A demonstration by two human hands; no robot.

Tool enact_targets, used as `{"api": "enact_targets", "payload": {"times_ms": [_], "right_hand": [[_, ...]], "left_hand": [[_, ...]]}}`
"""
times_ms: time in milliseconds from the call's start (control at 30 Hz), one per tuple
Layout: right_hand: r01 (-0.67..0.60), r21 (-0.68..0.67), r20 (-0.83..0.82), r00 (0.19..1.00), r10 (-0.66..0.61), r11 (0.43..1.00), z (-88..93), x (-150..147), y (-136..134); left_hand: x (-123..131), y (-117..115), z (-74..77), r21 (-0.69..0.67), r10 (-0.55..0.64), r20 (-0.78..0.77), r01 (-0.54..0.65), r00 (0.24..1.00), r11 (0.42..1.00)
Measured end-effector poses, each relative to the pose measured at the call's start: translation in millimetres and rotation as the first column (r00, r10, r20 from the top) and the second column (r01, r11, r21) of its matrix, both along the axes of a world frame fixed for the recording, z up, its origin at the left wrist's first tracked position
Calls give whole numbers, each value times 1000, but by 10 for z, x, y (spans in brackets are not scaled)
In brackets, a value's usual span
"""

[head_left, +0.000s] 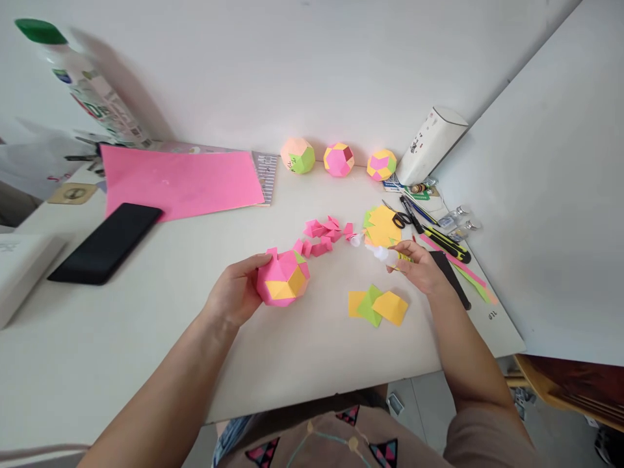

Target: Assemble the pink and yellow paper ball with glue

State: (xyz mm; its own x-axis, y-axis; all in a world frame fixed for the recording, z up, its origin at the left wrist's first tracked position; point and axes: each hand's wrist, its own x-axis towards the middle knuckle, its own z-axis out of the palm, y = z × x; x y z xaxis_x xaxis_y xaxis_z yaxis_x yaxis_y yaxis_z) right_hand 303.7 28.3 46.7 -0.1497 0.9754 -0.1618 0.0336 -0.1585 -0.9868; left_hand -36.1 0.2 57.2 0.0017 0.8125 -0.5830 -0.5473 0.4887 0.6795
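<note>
My left hand [237,289] is closed around the left side of a paper ball [283,278] made of pink, yellow and green facets, held above the white table. In my right hand [416,266] is a small white glue bottle [387,255], its nozzle pointing left toward the ball but apart from it. A white cap [355,240] lies just left of the nozzle. Several folded pink paper pieces [322,235] are scattered beyond the ball. Flat yellow and green paper pieces [390,307] lie nearer me, below the bottle, and a yellow-green paper stack [383,226] sits behind it.
Three finished paper balls [338,160] stand along the wall beside a white cylinder [431,146]. Scissors [402,220], a box cutter [446,243] and pens lie at right. A pink sheet [185,184], a black phone [106,244] and a tall bottle [92,88] occupy the left.
</note>
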Motion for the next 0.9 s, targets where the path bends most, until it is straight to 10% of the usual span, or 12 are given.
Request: {"api": "enact_targets", "payload": {"times_ms": [233,533,733,900], "right_hand": [[48,-93,-227,972,-68,995,24,-240,-95],[-188,-356,-461,887,3,915,-167,-754,-158],[-1,-177,-328,943,-58,984,-128,-683,-106],[62,154,-119,992,-43,986,294,-716,-39]], "left_hand": [[33,-53,-49,30,-195,-30,196,980,980],[44,-64,-23,24,-172,-23,173,985,985],[85,-131,34,110,-291,-32,292,956,950],[147,-214,48,205,-404,-14,398,914,894]]}}
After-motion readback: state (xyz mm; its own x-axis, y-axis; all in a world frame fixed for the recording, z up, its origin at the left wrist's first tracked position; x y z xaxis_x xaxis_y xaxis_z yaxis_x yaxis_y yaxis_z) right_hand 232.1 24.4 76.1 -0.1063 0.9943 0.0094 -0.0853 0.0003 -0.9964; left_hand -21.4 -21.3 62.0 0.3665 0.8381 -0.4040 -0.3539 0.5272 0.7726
